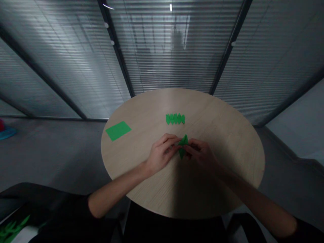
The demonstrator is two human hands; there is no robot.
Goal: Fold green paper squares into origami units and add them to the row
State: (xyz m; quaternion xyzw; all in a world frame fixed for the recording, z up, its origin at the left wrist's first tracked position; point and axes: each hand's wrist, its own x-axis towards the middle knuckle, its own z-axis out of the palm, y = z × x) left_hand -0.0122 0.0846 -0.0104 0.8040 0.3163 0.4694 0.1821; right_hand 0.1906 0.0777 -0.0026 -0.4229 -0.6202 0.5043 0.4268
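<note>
Above the tabletop (222, 118), fingers of the left hand (160, 153) and right hand (202, 153) pinch and partly hide a folded green paper (183, 142), long axis near-to-far, pointed tip near, with spiky green pieces (175, 118) beyond, a green sheet (118, 130) left.

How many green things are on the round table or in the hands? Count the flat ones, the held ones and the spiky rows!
Flat sheet: 1
Held piece: 1
Spiky row: 1 (its parts are too small to count surely)
Total: 3, with the row as one
</note>
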